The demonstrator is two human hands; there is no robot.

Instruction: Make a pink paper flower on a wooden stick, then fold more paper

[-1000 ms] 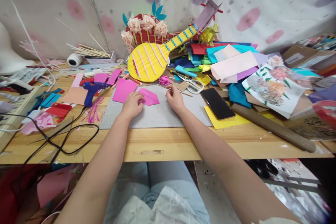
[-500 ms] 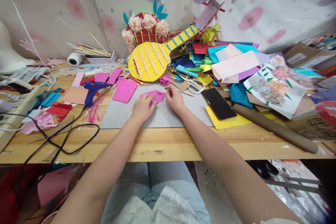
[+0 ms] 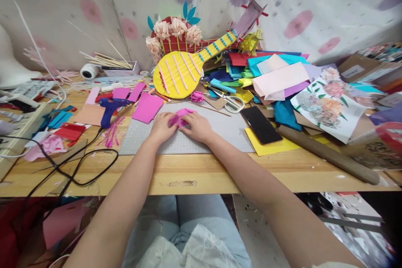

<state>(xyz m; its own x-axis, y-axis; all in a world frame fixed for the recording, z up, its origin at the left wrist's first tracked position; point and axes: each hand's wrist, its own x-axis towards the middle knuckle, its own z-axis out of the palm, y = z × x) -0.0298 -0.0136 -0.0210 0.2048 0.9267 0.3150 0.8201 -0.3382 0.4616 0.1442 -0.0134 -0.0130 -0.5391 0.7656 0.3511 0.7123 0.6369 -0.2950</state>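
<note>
Yellow lute-shaped craft (image 3: pixel 177 75) before peach-coloured flowers (image 3: pixel 178 27)
A black phone (image 3: pixel 261 125) lies partly on a yellow sheet (image 3: pixel 268 148); a white spool (image 3: pixel 90 71) sits beside thin sticks (image 3: pixel 114 62).

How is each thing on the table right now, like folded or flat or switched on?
Left hand: fingers on the pink paper
Right hand: fingers on it too
Pink paper: folded, partly hidden by the hands
Phone: lying flat, screen dark
Yellow sheet: flat, partly under the phone
Scissors: lying down; open or shut, can't tell
Glue gun: hot or cold, can't tell
Grey mat: flat
</note>
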